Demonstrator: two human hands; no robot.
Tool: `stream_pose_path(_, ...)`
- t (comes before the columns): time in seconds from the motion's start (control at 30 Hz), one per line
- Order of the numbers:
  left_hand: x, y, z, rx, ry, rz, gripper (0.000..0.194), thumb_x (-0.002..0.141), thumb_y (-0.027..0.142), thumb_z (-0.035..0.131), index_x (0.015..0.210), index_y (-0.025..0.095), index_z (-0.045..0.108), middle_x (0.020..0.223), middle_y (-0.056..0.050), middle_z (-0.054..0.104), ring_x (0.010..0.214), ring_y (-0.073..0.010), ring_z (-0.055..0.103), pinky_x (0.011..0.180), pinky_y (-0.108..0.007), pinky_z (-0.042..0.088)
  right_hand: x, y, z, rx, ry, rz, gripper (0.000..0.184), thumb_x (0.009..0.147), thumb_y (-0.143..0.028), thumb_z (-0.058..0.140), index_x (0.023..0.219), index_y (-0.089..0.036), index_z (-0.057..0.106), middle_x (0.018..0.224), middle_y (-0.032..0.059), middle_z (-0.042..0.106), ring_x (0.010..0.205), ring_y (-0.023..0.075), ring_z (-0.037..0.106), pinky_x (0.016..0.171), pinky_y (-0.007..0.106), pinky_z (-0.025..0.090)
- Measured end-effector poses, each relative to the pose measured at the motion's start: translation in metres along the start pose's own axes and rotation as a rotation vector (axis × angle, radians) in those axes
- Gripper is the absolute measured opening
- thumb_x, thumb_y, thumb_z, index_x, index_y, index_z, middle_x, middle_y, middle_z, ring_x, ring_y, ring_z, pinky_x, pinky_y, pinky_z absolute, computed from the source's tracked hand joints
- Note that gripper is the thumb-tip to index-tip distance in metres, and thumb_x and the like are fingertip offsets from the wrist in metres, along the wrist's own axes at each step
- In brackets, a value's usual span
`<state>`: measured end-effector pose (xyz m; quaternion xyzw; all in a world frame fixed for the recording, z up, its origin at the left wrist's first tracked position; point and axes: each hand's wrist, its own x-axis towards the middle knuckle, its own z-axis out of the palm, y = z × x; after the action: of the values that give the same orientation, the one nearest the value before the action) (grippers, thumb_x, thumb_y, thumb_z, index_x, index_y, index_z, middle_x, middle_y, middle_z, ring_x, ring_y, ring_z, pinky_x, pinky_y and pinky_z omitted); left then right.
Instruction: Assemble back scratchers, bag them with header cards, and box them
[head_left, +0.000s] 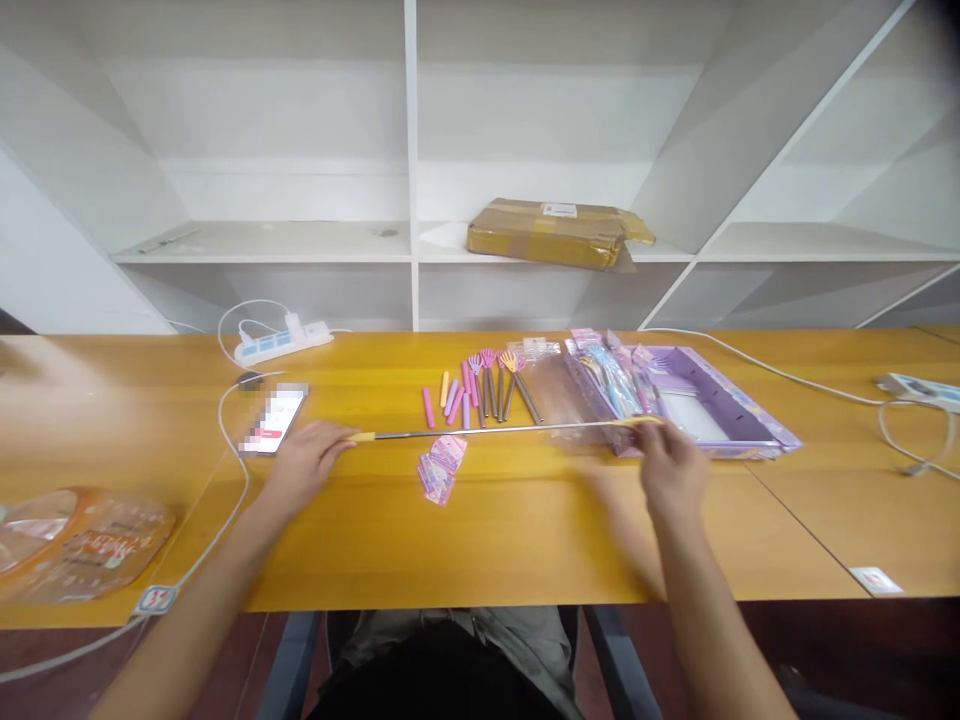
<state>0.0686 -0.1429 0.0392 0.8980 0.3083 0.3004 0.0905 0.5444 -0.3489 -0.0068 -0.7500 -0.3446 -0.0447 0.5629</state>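
There's room to pass over the surface (510, 560) on the near side of the purple box (739, 395), but to its left a stretched-out rod (517, 429), claw-headed sticks (501, 395) and tubes (428, 407) bar the way, with a white cable (780, 375) behind.

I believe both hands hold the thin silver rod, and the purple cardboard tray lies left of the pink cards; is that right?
No, the head view shows the tray right of the cards; the left hand and right hand hold the rod.

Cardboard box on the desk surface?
No, the cardboard box sits on the white shelf, above the desk.
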Motion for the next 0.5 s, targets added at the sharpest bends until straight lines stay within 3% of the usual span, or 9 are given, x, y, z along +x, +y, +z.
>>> stream_pose_path(0.1, 0.016, 0.042, 0.036, -0.003, -0.02, 0.039, 0.037, 0.11, 0.044, 0.048, 0.115, 0.021, 0.077, 0.107, -0.009, 0.081, 0.096, -0.0253, 0.074, 0.086, -0.037, 0.055, -0.044, -0.067, 0.062, 0.236, -0.3, -0.028, 0.047, 0.104, -0.059, 0.049, 0.097, -0.019, 0.072, 0.085, 0.0082, 0.077, 0.077, 0.0226, 0.071, 0.078, 0.036, 0.058)
stream_pose_path(0.2, 0.022, 0.058, 0.057, -0.019, -0.06, 0.015, 0.037, 0.112, 0.042, 0.044, 0.119, 0.022, 0.074, 0.109, -0.009, 0.081, 0.094, -0.0232, 0.075, 0.084, -0.034, 0.054, -0.074, -0.105, 0.103, 0.331, -0.418, -0.047, 0.042, 0.108, -0.053, 0.044, 0.106, -0.019, 0.07, 0.085, 0.0061, 0.075, 0.076, 0.0217, 0.07, 0.075, 0.033, 0.056)
stream_pose_path(0.27, 0.023, 0.05, 0.059, -0.031, -0.106, 0.011, 0.038, 0.112, 0.044, 0.043, 0.118, 0.023, 0.073, 0.11, -0.009, 0.081, 0.094, -0.0223, 0.075, 0.083, -0.032, 0.053, -0.072, -0.108, 0.11, 0.261, -0.575, -0.133, 0.037, 0.108, -0.048, 0.048, 0.1, -0.02, 0.07, 0.082, 0.0048, 0.074, 0.076, 0.0214, 0.069, 0.074, 0.032, 0.053)
stream_pose_path(0.37, 0.024, 0.032, 0.06, -0.021, -0.183, -0.016, 0.036, 0.111, 0.045, 0.043, 0.118, 0.024, 0.072, 0.115, -0.009, 0.08, 0.1, -0.0242, 0.075, 0.083, -0.032, 0.052, -0.045, -0.099, 0.102, 0.069, -0.766, -0.316, 0.036, 0.109, -0.041, 0.046, 0.089, -0.021, 0.067, 0.082, 0.005, 0.072, 0.075, 0.021, 0.066, 0.075, 0.032, 0.05)
stream_pose_path(0.5, 0.021, 0.032, 0.073, -0.049, -0.308, -0.079, 0.033, 0.111, 0.044, 0.044, 0.114, 0.024, 0.07, 0.112, -0.008, 0.079, 0.097, -0.0254, 0.074, 0.08, -0.032, 0.05, 0.01, -0.075, 0.095, -0.021, -0.876, -0.545, 0.039, 0.111, -0.041, 0.041, 0.094, -0.023, 0.07, 0.095, 0.0072, 0.073, 0.091, 0.0225, 0.067, 0.088, 0.034, 0.05)
